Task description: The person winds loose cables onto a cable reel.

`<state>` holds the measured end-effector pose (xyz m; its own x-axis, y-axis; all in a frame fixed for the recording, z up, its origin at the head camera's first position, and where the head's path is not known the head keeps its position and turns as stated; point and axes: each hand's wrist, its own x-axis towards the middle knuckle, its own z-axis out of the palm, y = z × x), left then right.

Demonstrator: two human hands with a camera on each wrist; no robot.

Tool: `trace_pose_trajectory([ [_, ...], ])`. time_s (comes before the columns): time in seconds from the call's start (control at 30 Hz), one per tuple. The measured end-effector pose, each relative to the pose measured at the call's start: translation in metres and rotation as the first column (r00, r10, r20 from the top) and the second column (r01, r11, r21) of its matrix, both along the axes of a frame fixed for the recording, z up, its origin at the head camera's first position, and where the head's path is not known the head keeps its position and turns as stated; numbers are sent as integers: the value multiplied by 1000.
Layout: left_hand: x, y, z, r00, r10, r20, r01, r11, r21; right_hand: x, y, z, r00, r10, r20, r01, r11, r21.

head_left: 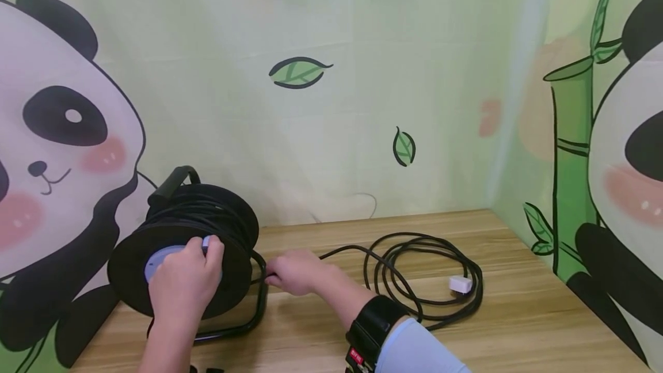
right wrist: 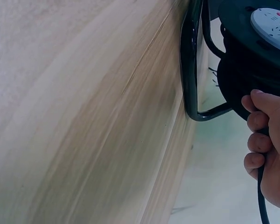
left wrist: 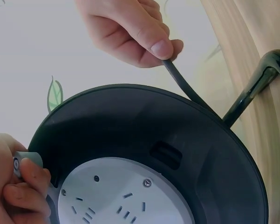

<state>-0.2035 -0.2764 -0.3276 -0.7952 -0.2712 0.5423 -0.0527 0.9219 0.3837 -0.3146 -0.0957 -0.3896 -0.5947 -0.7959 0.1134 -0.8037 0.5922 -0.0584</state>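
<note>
A black cable reel [head_left: 126, 275] stands at the left of the table, cable wound round its drum. Its face carries a pale socket panel [left wrist: 114, 189]. My left hand [head_left: 183, 281] curls its fingers round the small grey crank knob [left wrist: 31, 159] at the reel's front. Just right of the reel, my right hand [head_left: 297, 272] grips the black cable [right wrist: 262, 196], which runs from the hand to the drum. In the left wrist view the thumb and fingers pinch this cable. On the other side of my right hand the cable leads to loose loops on the table.
Loose cable loops [head_left: 479, 298] lie on the right of the wooden table [head_left: 518, 327], with a white plug [head_left: 460, 284] among them. The reel has a black tube stand [right wrist: 190, 70] and a top handle [head_left: 173, 184]. A panda-print backdrop [head_left: 352, 102] rises behind.
</note>
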Motion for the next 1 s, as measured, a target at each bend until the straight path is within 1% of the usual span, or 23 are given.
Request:
trace_pose_trajectory([
  [0.1,0,0,-1,1000,10,-17,-10,1000,-10,0,1,-1,1000,10,5,-10,1000,7],
  [0.2,0,1,-1,999,10,-51,-11,1000,-16,-1,4,1,1000,7,12,-7,1000,8],
  [0.4,-1,-1,0,993,10,-114,-13,1000,-29,-7,20,6,998,-48,32,48,999,-6],
  [0.5,-1,-1,0,992,8,-124,-12,999,-31,-9,31,9,995,-95,5,95,995,8],
  [0.63,-1,-3,-1,993,4,-119,-8,999,-34,-14,49,12,987,-142,-72,144,989,27],
  [0.77,0,-4,-1,994,7,-109,-11,999,-33,-20,68,15,978,-161,-131,164,986,16],
  [1.0,2,-4,1,996,10,-86,-12,1000,-25,-31,100,21,961,-199,-191,199,980,-19],
])
